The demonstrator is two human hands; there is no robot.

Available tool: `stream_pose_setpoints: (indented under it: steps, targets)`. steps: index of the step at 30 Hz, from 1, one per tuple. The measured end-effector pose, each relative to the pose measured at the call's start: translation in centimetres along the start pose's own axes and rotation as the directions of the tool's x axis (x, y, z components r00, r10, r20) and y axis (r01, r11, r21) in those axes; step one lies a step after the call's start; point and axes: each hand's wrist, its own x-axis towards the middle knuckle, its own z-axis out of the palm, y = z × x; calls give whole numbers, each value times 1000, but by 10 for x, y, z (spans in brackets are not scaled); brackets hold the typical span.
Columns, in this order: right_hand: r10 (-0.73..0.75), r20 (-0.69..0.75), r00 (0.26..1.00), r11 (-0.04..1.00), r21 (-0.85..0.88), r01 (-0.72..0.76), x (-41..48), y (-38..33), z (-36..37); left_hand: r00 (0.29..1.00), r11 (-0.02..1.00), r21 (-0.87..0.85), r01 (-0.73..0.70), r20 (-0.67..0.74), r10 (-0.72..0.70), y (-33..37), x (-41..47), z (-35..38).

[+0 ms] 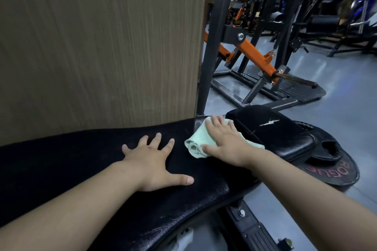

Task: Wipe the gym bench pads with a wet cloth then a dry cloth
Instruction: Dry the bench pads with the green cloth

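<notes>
pressing cloth [204, 140] flat on bench pad [102, 155]

Long bench pad [102, 179] runs left to right across the near foreground. Left hand [155, 161] flat on it at mid-pad, fingers [156, 140] spread. Cloth [196, 141] lies on the pad's far right end, right of the left hand. Right hand [226, 142] flat on top of the cloth. Seat pad [281, 134] just right of the cloth, past the long pad's end. Weight plate [338, 169] on the floor [346, 91], right of the seat pad and partly under it. Wall panel [102, 47] directly behind the long pad. Lever machine [253, 53] behind the seat pad, right of the panel.
</notes>
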Motion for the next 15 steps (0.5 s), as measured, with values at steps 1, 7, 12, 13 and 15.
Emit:
stream_pose_setpoints:
  steps: [1, 7, 12, 13, 15]
  targets:
    - [31, 3, 1000, 999, -23, -31, 13, 1, 1, 1000, 1000, 4, -2, -3, 2, 0, 1, 3]
    - [91, 45, 995, 992, -88, -87, 70, 8, -2, 1000, 1000, 24, -5, -8, 5, -1, 6, 5]
    - [50, 54, 997, 992, -123, -44, 59, 5, -1, 1000, 1000, 4, 3, 21, -3, 0, 6, 1]
    - [34, 45, 998, 992, -121, -29, 51, 3, -1, 1000, 1000, 5, 6, 19, -6, 0, 6, 0]
    - [2, 34, 999, 993, -115, 2, 29, 1, -1, 1000, 1000, 10, 11, 15, -11, -1, 5, -1]
